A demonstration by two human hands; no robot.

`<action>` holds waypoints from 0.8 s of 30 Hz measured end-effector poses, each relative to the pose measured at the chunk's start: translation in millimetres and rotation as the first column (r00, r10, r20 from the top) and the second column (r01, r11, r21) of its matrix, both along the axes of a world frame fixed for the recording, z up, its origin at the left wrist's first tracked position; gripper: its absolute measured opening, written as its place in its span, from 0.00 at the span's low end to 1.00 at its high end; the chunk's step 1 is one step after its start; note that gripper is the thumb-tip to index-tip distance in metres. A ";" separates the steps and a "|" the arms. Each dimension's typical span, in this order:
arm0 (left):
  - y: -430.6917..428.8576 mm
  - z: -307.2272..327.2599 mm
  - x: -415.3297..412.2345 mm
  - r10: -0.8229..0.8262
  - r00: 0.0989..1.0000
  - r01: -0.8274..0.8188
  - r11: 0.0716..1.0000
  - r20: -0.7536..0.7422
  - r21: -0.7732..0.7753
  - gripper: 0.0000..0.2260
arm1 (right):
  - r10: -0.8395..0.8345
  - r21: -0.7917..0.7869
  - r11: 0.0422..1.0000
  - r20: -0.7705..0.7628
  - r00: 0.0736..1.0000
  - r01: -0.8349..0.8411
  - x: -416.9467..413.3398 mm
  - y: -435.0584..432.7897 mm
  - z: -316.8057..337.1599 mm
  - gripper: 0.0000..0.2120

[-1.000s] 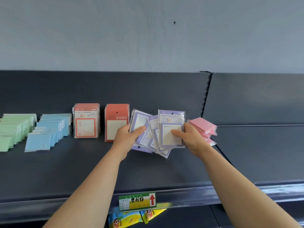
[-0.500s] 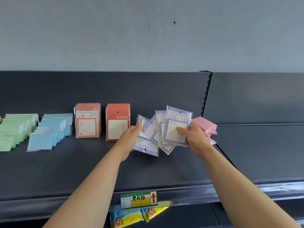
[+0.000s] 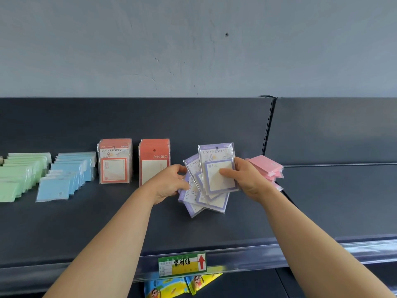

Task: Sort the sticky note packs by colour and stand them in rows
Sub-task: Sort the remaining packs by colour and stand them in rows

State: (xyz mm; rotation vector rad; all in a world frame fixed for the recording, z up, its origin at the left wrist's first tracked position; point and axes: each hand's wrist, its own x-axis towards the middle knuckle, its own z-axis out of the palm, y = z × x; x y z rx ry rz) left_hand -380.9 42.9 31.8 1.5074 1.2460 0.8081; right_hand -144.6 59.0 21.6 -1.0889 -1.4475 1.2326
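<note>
1. The purple packs (image 3: pixel 212 201) are fanned tighter than half a second ago.
2. Right hand (image 3: pixel 247 179) pinches the front pack (image 3: pixel 217 168), thumb on its face; left hand (image 3: pixel 169 183) curls round the fan's left edge.
3. Front pack upright, long axis vertical, header up; rear packs lean left; all held over the shelf (image 3: pixel 107 229) toward its back edge, between red packs (image 3: pixel 153 160) and pink packs (image 3: pixel 265 167).
</note>
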 end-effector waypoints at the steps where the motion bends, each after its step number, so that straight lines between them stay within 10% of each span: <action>1: 0.3 -0.9 -0.3 0.056 0.996 -0.057 0.998 0.064 0.004 0.16 | 0.000 -0.016 1.000 -0.043 0.999 -0.001 0.4 0.0 -0.4 0.14; 4: -2.8 -5.6 2.4 0.184 0.880 -0.181 0.982 0.437 -0.049 0.11 | -0.051 -0.077 0.996 -0.231 0.972 0.034 -1.3 -3.0 -2.4 0.14; 8: -6.6 -15.6 9.0 0.204 0.797 -0.152 0.979 0.568 -0.138 0.15 | -0.184 -0.161 0.978 -0.376 0.908 0.131 -9.7 -4.7 -9.2 0.12; 13: -17.1 -29.7 24.8 0.123 0.822 -0.004 0.978 0.556 -0.211 0.14 | -0.286 -0.270 0.950 -0.548 0.786 0.157 -17.5 -3.6 -12.2 0.11; 24: -8.9 -20.9 24.4 0.218 0.955 -0.242 0.965 0.201 0.102 0.12 | -0.176 -0.130 0.981 -0.284 0.942 0.144 -17.9 -3.1 -12.2 0.14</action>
